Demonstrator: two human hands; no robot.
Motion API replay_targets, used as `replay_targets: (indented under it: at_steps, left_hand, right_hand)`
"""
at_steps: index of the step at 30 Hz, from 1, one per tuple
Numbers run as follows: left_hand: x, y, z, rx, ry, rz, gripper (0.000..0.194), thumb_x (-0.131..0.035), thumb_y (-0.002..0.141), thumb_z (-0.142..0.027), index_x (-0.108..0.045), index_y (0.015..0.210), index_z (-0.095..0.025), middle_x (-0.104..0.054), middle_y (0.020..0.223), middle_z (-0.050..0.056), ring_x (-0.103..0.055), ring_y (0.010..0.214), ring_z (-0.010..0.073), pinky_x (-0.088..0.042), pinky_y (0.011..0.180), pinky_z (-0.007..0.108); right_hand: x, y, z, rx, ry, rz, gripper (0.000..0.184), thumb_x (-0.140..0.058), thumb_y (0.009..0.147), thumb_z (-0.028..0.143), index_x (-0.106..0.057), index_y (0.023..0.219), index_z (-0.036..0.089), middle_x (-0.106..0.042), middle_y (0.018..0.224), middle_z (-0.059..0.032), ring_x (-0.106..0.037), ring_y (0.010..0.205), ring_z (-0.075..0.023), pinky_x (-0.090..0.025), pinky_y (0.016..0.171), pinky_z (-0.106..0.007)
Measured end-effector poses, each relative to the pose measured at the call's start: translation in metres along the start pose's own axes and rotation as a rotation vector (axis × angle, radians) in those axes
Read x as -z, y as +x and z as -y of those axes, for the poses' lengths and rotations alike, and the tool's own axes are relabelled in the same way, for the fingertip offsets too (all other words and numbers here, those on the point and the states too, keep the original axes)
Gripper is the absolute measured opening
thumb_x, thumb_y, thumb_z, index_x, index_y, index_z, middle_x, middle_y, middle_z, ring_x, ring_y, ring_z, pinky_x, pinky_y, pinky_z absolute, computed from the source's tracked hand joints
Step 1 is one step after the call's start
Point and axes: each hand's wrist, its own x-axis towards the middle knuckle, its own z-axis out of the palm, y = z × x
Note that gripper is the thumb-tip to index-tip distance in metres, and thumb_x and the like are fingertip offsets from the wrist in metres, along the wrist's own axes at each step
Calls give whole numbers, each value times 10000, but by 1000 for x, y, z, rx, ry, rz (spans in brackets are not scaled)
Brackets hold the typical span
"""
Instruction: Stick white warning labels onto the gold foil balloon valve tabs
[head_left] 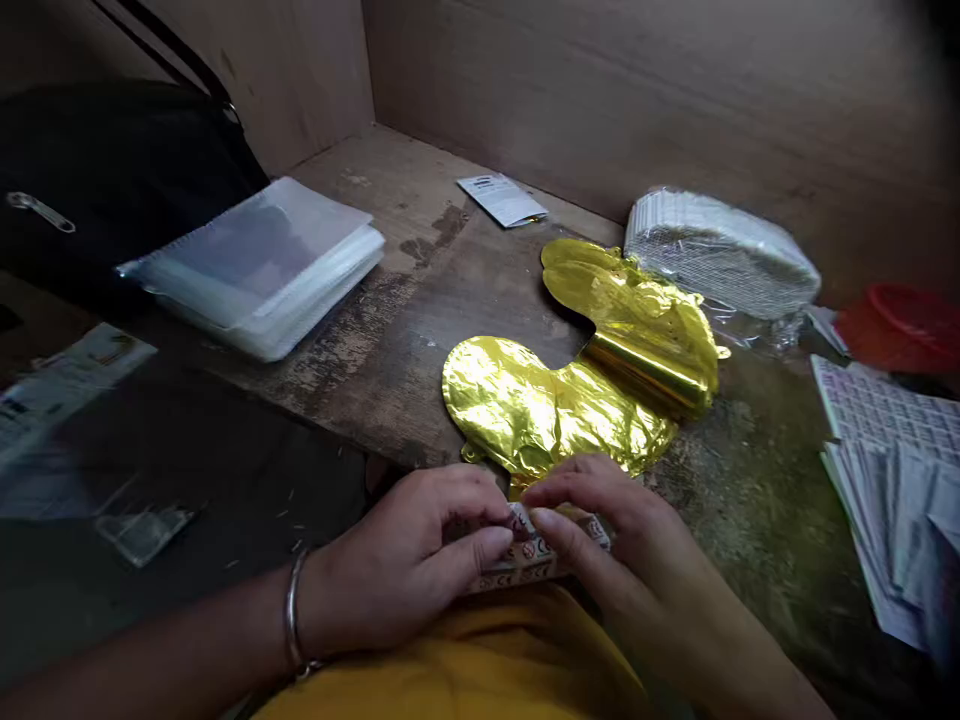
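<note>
Close to my lap, my left hand (416,560) and my right hand (622,545) meet over a sheet of small white stickers (532,552) printed with CE marks. Thumb and fingers of each hand are pinched together at the sheet, and the fingers partly cover it. Just beyond my fingertips lies a flat gold foil balloon (510,395), shiny and creased, with one part folded over and small tabs along its edge. Its near edge is hidden behind my hands.
A stack of clear plastic sleeves (262,260) lies left, beside a black bag (112,180). At the back are a folded white leaflet (501,198) and a plastic-wrapped white pack (720,250). A red plastic item (900,325) and printed papers (885,510) lie right.
</note>
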Motion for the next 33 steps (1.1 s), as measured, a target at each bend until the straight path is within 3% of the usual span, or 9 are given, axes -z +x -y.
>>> replay_targets:
  at_steps: [5, 13, 17, 20, 23, 25, 27, 29, 33]
  left_hand:
    - [0, 4, 0, -26, 53, 22, 185, -477, 959, -197, -612, 839, -156, -572, 875, 1, -556, 805, 101, -424, 735, 218]
    - [-1, 4, 1, -36, 119, 42, 207, -474, 952, -193, -663, 877, -154, -594, 876, 13, -561, 804, 112, -432, 739, 234]
    - [0, 6, 3, 15, 102, 28, 185, -509, 936, -181, -690, 976, -188, -642, 888, 1, -596, 810, 112, -453, 741, 225]
    - [5, 3, 8, 57, 91, 10, 256, -530, 926, -160, -646, 1137, -245, -675, 1007, -18, -629, 905, 113, -469, 810, 217]
    - [12, -2, 12, 75, 203, 22, 469, -555, 910, -172, -473, 1360, -282, -671, 1072, -11, -630, 945, 132, -476, 823, 237]
    - [15, -3, 15, 7, 318, 86, 358, -554, 909, -183, -543, 1259, -258, -671, 979, -5, -620, 875, 140, -472, 767, 246]
    - [14, 0, 18, -130, 462, 125, 121, -542, 912, -172, -630, 976, -227, -649, 881, -1, -591, 833, 150, -457, 755, 268]
    - [12, 5, 22, -279, 638, 92, 136, -535, 915, -149, -607, 813, -202, -643, 904, 12, -576, 921, 175, -448, 856, 322]
    - [7, 16, 30, -405, 859, 41, 110, -543, 927, -160, -597, 836, -190, -576, 1296, 55, -414, 1326, 247, -218, 1163, 476]
  right_hand:
    - [0, -1, -8, 20, 91, 67, 79, -617, 898, 318, -687, 912, 284, -611, 883, 10, -575, 868, -154, -438, 757, -289]
    - [-1, -1, -6, 76, 56, 45, 93, -605, 870, 180, -625, 799, 235, -589, 860, 20, -560, 836, -132, -437, 729, -256]
    - [-5, -4, 1, 127, -25, -26, 116, -588, 857, 142, -615, 786, 230, -587, 869, 12, -549, 854, -139, -435, 715, -249]
    - [1, -8, 2, 132, 24, -98, 114, -588, 865, 156, -621, 790, 236, -591, 869, 10, -557, 831, -133, -446, 700, -230]
    - [11, -7, -8, 46, 133, -283, 74, -635, 866, 237, -640, 792, 242, -604, 858, 8, -567, 831, -134, -454, 693, -210]
    - [13, -3, -20, -76, 265, -369, 93, -680, 843, 304, -659, 785, 235, -615, 823, 8, -568, 797, -132, -457, 679, -207]
    - [8, 3, -32, -242, 492, -328, 162, -731, 795, 366, -667, 778, 217, -619, 752, 8, -570, 711, -128, -465, 635, -219]
    - [-1, 9, -40, -401, 739, -238, 247, -782, 731, 406, -662, 780, 195, -623, 693, 9, -572, 630, -122, -475, 588, -232]
    - [-14, 15, -45, -532, 931, -200, 325, -841, 653, 406, -643, 749, 166, -604, 612, 29, -508, 503, -68, -437, 495, -189]
